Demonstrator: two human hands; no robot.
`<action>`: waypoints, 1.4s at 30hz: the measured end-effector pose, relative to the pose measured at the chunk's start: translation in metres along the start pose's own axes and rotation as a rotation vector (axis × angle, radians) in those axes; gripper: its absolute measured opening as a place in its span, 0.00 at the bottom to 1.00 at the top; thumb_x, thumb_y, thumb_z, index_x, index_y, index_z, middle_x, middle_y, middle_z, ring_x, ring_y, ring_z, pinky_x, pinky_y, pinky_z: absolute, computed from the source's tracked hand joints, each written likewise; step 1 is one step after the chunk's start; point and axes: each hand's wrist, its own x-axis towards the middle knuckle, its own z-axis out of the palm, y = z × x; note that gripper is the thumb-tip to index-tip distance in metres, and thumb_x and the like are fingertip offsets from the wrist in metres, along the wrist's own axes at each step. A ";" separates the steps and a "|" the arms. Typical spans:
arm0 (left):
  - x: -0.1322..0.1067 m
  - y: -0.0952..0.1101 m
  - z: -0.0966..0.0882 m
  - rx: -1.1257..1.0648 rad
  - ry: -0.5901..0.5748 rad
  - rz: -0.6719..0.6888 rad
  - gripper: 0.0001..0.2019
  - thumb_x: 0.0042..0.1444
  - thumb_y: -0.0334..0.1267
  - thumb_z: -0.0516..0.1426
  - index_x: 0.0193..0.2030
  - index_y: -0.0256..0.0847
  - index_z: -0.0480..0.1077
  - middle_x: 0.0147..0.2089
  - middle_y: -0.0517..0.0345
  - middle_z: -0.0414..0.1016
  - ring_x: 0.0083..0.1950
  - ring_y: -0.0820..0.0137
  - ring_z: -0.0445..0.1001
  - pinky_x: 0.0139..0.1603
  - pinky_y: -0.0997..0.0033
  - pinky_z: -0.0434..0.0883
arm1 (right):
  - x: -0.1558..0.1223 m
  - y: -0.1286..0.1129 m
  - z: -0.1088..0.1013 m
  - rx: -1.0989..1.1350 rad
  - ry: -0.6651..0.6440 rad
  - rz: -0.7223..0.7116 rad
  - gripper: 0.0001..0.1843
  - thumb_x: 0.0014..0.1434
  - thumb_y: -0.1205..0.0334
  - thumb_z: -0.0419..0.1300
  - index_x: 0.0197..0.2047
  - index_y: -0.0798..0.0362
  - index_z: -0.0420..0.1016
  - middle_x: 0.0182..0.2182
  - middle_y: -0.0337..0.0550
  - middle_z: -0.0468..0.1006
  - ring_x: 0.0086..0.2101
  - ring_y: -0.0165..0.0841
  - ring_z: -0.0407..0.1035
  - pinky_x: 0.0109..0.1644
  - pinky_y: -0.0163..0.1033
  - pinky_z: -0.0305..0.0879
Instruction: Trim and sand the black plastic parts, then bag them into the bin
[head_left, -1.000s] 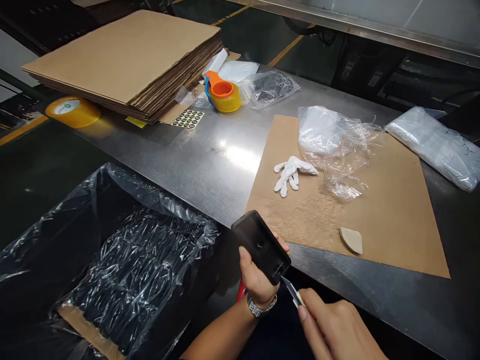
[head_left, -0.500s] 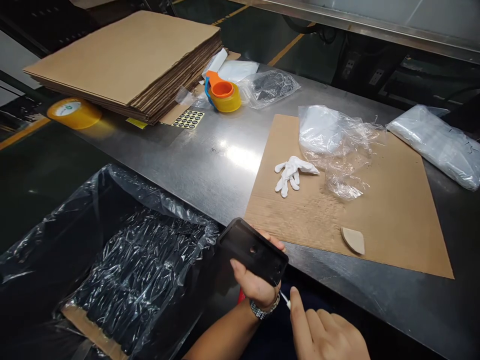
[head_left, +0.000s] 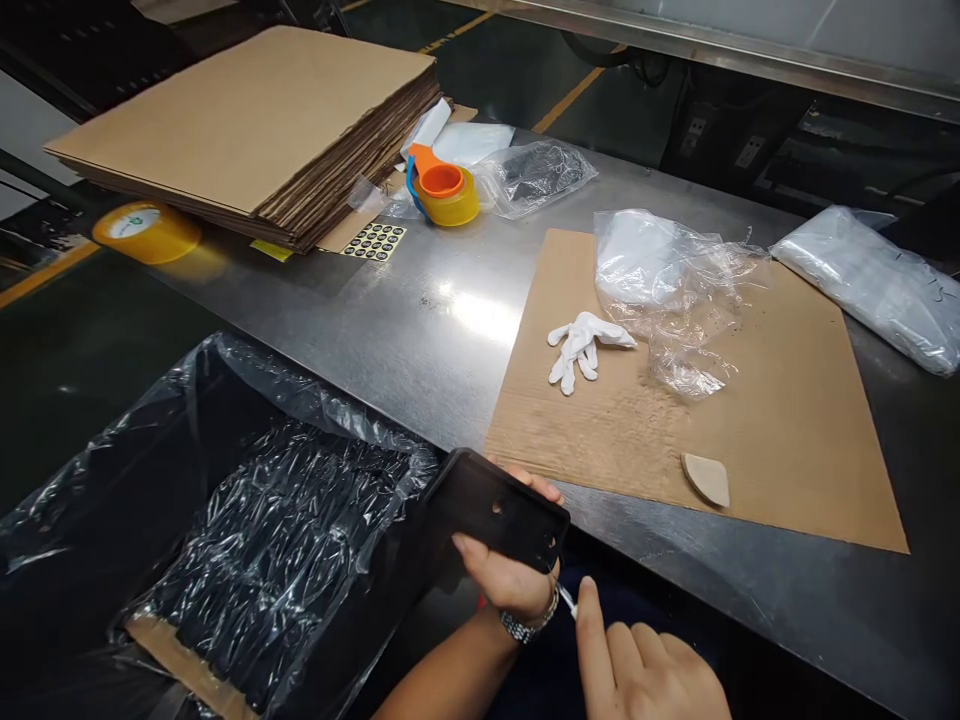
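A black, shallow rectangular plastic housing with a small round hole lies tilted in my left hand. The thumb presses its near side while fingertips show along the far edge. My right hand is closed round a thin tool with a metal tip and a pale handle. That tip is at the housing's near right corner; whether it touches the plastic I cannot tell. Most of the handle is hidden by my right fingers. A white glove and a small fan-shaped beige piece lie on the cardboard sheet beyond.
Left of my hands stands an open box lined with clear plastic, with wrapped contents. On the metal table are a cardboard stack, a tape dispenser, a yellow tape roll, a sticker sheet and plastic bags.
The housing has shifted slightly left and down in my left hand and leans a little differently. My right hand and the tool have moved slightly left with it.
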 end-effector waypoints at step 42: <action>-0.003 0.012 0.003 0.053 -0.096 -1.046 0.28 0.59 0.52 0.43 0.27 0.30 0.73 0.22 0.50 0.73 0.23 0.71 0.70 0.25 0.74 0.67 | 0.016 0.043 0.014 0.763 0.078 -0.015 0.11 0.60 0.69 0.52 0.42 0.54 0.73 0.21 0.38 0.64 0.22 0.28 0.56 0.26 0.34 0.50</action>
